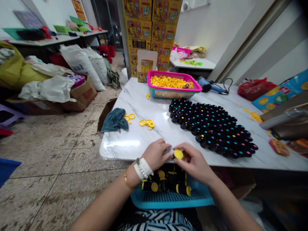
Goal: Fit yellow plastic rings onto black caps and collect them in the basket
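Note:
Over the table's front edge, my right hand [194,160] pinches a small black canister with a yellow cap [178,154]; the cap faces up toward me. My left hand [157,154], with bracelets at the wrist, is close beside it with thumb and fingers drawn together. Whatever lies between those fingertips is blurred. Under both hands, a blue basket [173,202] on my lap holds several black canisters with yellow caps [163,184]. On the tabletop ahead lie yellow plastic ring-shaped pieces [147,124], and to the right black canisters with coloured dots [211,128] stand packed together.
A pink basket [198,87] full of yellow pieces stands at the back of the white table [134,96]. A dark cloth [115,120] lies at the left edge. Behind are stacked printed boxes [163,32]; a blue power tool [211,86] with a cord lies back right.

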Demonstrator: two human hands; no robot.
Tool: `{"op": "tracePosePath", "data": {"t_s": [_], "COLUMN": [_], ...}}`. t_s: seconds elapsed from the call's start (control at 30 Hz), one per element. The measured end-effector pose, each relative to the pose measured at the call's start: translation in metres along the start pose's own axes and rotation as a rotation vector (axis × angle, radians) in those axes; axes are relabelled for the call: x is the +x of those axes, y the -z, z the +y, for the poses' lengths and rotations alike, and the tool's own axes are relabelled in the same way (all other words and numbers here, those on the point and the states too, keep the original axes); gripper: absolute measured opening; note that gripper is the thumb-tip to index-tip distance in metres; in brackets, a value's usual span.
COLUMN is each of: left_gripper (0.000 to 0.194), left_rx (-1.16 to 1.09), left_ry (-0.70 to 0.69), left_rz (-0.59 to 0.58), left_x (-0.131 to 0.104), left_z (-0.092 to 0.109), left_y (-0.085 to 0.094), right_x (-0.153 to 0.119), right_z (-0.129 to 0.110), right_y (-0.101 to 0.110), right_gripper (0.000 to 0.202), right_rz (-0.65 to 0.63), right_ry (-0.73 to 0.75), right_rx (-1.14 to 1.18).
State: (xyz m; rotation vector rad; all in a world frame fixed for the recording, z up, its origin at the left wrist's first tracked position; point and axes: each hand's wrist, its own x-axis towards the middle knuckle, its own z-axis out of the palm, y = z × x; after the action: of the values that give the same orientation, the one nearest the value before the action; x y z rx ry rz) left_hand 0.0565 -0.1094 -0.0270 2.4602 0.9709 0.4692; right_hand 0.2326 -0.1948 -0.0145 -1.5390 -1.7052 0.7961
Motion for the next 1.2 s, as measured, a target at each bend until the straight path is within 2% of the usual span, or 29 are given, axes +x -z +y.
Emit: {"op": "tracePosePath", "data": {"t_s": [0.1, 0.13, 0.23, 0.33, 0.43, 0.57, 0.6, 0.67, 0.73, 0.8, 0.9, 1.0, 1.2], "left_gripper": [0.027, 0.028, 0.025, 0.019, 0.016, 0.016, 0.016, 0.016, 0.024, 0.03, 0.018, 0.018, 0.038], "left_rx": [0.123, 0.187, 0.333, 0.376, 0.38, 0.241, 0.207, 0.244, 0.379, 0.474, 0.474, 0.457, 0.426], "left_ry": [0.07, 0.109, 0.167, 0.161, 0.06, -0.251, -0.281, -0.188, 0.019, 0.165, 0.162, 0.118, 0.185], "left_rz": [0.202, 0.23, 0.168, 0.124, 0.119, 0.027, 0.048, 0.204, 0.352, 0.337, 0.253, 0.292, 0.3], "left_x": [0.003, 0.008, 0.026, 0.037, 0.035, 0.026, 0.027, 0.031, 0.039, 0.045, 0.049, 0.047, 0.062], "left_z": [-0.024, -0.032, -0.049, -0.049, -0.034, -0.013, -0.013, -0.022, -0.041, -0.063, -0.081, -0.079, -0.07], "left_y": [0.021, 0.027, 0.035, 0.029, 0.018, 0.014, 0.016, 0.024, 0.033, 0.041, 0.041, 0.035, 0.037], "right_x": [-0.034, -0.044, -0.064, -0.067, -0.06, -0.039, -0.033, -0.022, -0.014, -0.009, -0.006, -0.006, -0.006], "right_z": [0.001, 0.003, 0.012, 0.017, 0.015, 0.013, 0.013, 0.015, 0.017, 0.02, 0.021, 0.02, 0.023], "right_y": [-0.002, -0.003, -0.007, -0.007, -0.002, 0.01, 0.012, 0.014, 0.011, 0.006, -0.003, -0.004, -0.003], "right_gripper": [0.022, 0.022, 0.026, 0.037, 0.03, 0.013, 0.012, 0.011, 0.01, 0.01, 0.011, 0.012, 0.013], "right_rz": [-0.043, -0.055, -0.078, -0.078, 0.014, 0.218, 0.259, 0.307, 0.314, 0.301, 0.284, 0.305, 0.301], "right_ry": [0.039, 0.032, -0.044, -0.071, 0.012, 0.124, 0.14, 0.162, 0.168, 0.16, 0.128, 0.094, 0.079], "right_rx": [-0.127, -0.159, -0.249, -0.278, -0.221, -0.197, -0.205, -0.209, -0.187, -0.151, -0.112, -0.085, -0.058]}}
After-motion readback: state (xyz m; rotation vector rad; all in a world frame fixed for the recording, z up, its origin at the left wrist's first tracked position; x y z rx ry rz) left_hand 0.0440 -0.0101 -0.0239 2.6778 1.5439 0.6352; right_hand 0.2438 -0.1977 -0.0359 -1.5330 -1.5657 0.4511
